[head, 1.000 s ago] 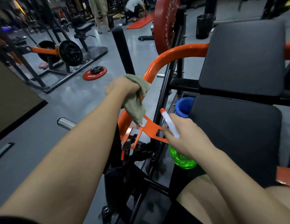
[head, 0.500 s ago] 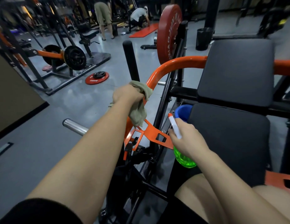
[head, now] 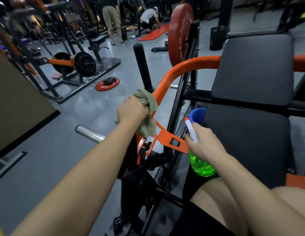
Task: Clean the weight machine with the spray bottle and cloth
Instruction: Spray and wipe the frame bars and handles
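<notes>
At mid-frame our left hand curls tight round the cloth, bunching it against the orange bar, just below the black post. To the lower right, our right hand wraps the green bottle, its white nozzle pointing up-left, beside the black seat.

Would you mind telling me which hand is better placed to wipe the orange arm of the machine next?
Left. The left hand grips the cloth against the orange arm; the right hand holds the spray bottle.
</notes>
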Available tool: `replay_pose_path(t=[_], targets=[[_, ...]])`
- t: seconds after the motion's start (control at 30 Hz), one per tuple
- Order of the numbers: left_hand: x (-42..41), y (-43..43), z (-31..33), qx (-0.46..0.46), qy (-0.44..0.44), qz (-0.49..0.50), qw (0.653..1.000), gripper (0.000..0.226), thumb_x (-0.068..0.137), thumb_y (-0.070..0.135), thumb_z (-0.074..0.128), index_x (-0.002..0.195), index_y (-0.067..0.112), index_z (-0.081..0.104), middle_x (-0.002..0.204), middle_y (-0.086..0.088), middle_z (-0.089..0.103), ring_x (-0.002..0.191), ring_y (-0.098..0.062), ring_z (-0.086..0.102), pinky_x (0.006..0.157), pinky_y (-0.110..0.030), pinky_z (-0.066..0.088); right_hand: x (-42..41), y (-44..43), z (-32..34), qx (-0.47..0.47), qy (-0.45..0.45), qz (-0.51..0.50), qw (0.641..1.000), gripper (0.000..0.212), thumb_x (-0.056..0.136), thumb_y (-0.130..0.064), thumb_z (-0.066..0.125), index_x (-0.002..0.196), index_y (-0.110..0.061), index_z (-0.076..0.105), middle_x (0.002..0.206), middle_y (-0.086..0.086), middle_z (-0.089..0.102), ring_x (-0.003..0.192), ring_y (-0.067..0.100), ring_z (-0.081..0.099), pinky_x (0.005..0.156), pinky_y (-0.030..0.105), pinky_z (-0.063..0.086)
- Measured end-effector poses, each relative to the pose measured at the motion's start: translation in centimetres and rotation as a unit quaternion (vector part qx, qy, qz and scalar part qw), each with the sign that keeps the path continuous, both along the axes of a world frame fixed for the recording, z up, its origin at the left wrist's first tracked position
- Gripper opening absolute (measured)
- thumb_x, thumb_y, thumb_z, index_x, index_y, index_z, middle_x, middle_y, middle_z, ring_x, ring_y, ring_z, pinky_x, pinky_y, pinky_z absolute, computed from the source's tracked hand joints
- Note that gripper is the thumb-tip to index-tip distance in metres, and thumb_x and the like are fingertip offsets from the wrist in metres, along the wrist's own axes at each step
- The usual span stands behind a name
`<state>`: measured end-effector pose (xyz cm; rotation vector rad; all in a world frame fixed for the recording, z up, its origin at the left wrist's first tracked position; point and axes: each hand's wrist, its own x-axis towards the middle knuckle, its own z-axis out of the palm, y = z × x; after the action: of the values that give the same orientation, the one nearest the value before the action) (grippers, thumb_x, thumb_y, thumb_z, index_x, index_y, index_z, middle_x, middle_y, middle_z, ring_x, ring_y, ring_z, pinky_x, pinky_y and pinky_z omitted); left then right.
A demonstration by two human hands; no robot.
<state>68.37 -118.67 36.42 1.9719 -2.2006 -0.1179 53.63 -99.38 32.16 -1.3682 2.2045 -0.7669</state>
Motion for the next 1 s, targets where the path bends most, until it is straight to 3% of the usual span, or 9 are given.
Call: replay_pose_path(t=[0.2, 0.37, 0.47, 0.53, 0.6, 0.7, 0.8, 0.87, 1.0], targets=[[-0.6, -1.1, -0.6, -0.02, -0.021, -0.002, 1.0, 0.049, 0.097, 0.036, 0.059, 0.131, 0.004, 0.045, 0.13, -0.016, 0.058, 0.115, -0.035, 0.06, 0.079, -0.04, 0.04, 0.3, -0.9, -0.4, 0.009, 0.022, 0.011, 1.0, 0.025, 0.101, -0.027, 0.047, 0.079, -0.02, 0.038, 0.077, 0.005, 0.056, 0.062, 0.022, 0.051, 0.051, 0.033, 0.036], [-2.0, -2.2, 0.2, 0.031, -0.04, 0.014, 0.999, 0.036, 0.091, 0.042, 0.059, 0.117, 0.018, 0.06, 0.093, -0.001, 0.056, 0.08, -0.026, 0.053, 0.072, -0.037, 0.04, 0.8, -2.4, -0.7, 0.031, 0.056, 0.041, 0.997, 0.023, 0.104, -0.028, 0.042, 0.083, -0.018, 0.036, 0.078, -0.002, 0.051, 0.066, 0.018, 0.048, 0.057, 0.035, 0.038], [-3.4, -3.1, 1.0, 0.045, -0.063, -0.009, 0.997, 0.035, 0.094, 0.044, 0.053, 0.12, 0.024, 0.065, 0.101, -0.001, 0.058, 0.095, -0.028, 0.057, 0.08, -0.039, 0.04, 0.6, -3.0, -0.7, 0.036, 0.074, 0.047, 0.995, 0.01, 0.104, -0.028, 0.04, 0.098, -0.021, 0.036, 0.079, -0.005, 0.046, 0.066, 0.018, 0.045, 0.064, 0.038, 0.041], [-4.2, -4.1, 1.3, 0.057, -0.082, -0.027, 0.995, 0.043, 0.096, 0.048, 0.046, 0.129, 0.027, 0.063, 0.122, -0.002, 0.063, 0.121, -0.029, 0.057, 0.096, -0.041, 0.04, 0.4, -3.2, -0.7, 0.035, 0.061, 0.035, 0.997, 0.015, 0.103, -0.03, 0.042, 0.095, -0.019, 0.036, 0.081, -0.001, 0.049, 0.068, 0.022, 0.048, 0.065, 0.039, 0.042], [-4.8, -5.2, 1.5, 0.08, -0.069, -0.033, 0.994, 0.051, 0.096, 0.054, 0.041, 0.135, 0.027, 0.06, 0.136, 0.0, 0.059, 0.133, -0.028, 0.05, 0.106, -0.041, 0.035, -0.1, -3.3, -0.8, 0.035, 0.053, 0.025, 0.998, 0.015, 0.102, -0.033, 0.043, 0.096, -0.02, 0.039, 0.083, 0.001, 0.051, 0.07, 0.026, 0.049, 0.065, 0.039, 0.041], [-5.0, -6.2, 1.7, 0.133, -0.022, -0.039, 0.99, 0.058, 0.094, 0.061, 0.042, 0.136, 0.025, 0.057, 0.135, -0.001, 0.058, 0.131, -0.027, 0.05, 0.1, -0.042, 0.035, -0.5, -3.6, -0.8, 0.033, 0.059, 0.04, 0.997, 0.014, 0.103, -0.032, 0.043, 0.097, -0.019, 0.038, 0.081, 0.001, 0.051, 0.069, 0.024, 0.05, 0.062, 0.038, 0.042], [-4.6, -6.0, 1.8, 0.111, 0.023, -0.051, 0.992, 0.053, 0.089, 0.063, 0.051, 0.118, 0.022, 0.067, 0.11, -0.003, 0.068, 0.103, -0.029, 0.064, 0.082, -0.039, 0.044, -0.4, -3.8, -0.9, 0.036, 0.062, 0.062, 0.996, 0.017, 0.103, -0.03, 0.043, 0.096, -0.02, 0.032, 0.081, 0.001, 0.052, 0.07, 0.021, 0.051, 0.063, 0.038, 0.045], [-4.4, -5.1, 1.9, 0.086, 0.024, -0.054, 0.995, 0.051, 0.088, 0.064, 0.05, 0.113, 0.023, 0.068, 0.104, -0.005, 0.07, 0.094, -0.03, 0.066, 0.082, -0.041, 0.054, -0.1, -3.7, -0.8, 0.04, 0.059, 0.054, 0.996, 0.017, 0.103, -0.03, 0.043, 0.094, -0.017, 0.038, 0.081, 0.002, 0.052, 0.069, 0.02, 0.05, 0.066, 0.038, 0.046], [-4.5, -4.1, 1.6, 0.021, -0.026, -0.035, 0.999, 0.05, 0.094, 0.052, 0.048, 0.131, 0.021, 0.063, 0.132, -0.008, 0.064, 0.122, -0.034, 0.06, 0.097, -0.041, 0.049, -0.2, -3.3, -0.4, 0.036, 0.042, 0.029, 0.998, 0.016, 0.101, -0.025, 0.04, 0.111, -0.016, 0.049, 0.082, 0.0, 0.051, 0.073, 0.026, 0.05, 0.072, 0.04, 0.048]])
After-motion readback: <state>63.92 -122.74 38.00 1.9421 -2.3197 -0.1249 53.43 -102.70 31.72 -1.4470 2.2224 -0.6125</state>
